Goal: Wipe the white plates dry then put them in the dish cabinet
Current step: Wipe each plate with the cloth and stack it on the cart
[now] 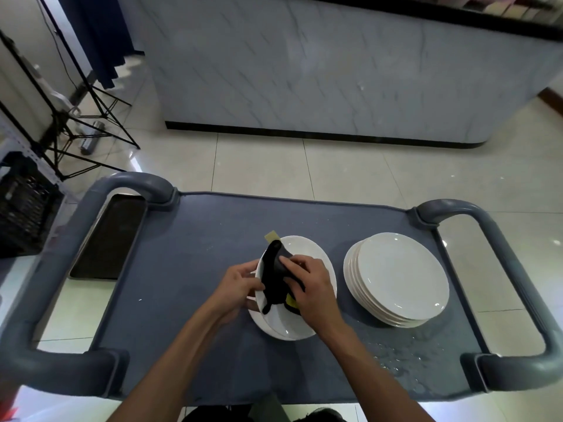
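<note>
On the grey cart top (195, 269) a white plate (313, 254) is held tilted over a second white plate (283, 328) lying beneath it. My left hand (237, 284) grips the tilted plate's left rim. My right hand (310, 287) grips a black cloth (274, 275) with a yellow patch and presses it against that plate. To the right stands a stack of several white plates (399, 275), untouched.
Water drops (402, 357) lie on the cart top near the stack. Grey handles (499, 239) frame both cart ends. A dark tray (109, 239) sits low on the left, a black crate (21, 205) and tripod legs (91, 123) farther left. A marble counter (335, 71) stands ahead.
</note>
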The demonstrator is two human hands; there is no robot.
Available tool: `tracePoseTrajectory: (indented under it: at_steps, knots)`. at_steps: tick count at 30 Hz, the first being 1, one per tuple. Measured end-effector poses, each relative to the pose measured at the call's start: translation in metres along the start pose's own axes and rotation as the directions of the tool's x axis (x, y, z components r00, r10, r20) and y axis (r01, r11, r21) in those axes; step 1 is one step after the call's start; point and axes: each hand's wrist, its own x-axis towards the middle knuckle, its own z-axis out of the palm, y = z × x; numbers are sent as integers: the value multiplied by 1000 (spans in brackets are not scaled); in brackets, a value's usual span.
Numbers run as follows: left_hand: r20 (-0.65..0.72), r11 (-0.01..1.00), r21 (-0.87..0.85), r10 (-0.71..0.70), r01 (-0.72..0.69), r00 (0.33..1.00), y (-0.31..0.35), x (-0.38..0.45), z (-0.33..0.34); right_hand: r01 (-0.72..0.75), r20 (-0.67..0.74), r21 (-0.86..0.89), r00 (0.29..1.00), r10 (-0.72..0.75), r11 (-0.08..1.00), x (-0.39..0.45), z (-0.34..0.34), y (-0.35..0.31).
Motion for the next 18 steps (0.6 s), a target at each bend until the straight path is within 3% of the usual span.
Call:
tracePoseTrajectory:
  at_steps: [6, 12, 18]
  knots:
    - [20, 997, 14, 78, -78, 997, 25, -5, 5, 113, -139, -88, 982, -124, 990, 44, -22, -15]
    - [-50, 988, -34, 146, -148, 988, 37, -12, 9, 3, -217, -95, 976, -24, 995, 79, -41, -19]
    - [-137, 975, -117, 170, -186, 976, 43, -12, 5, -162, -193, -100, 971, 140, 982, 81, -56, -6]
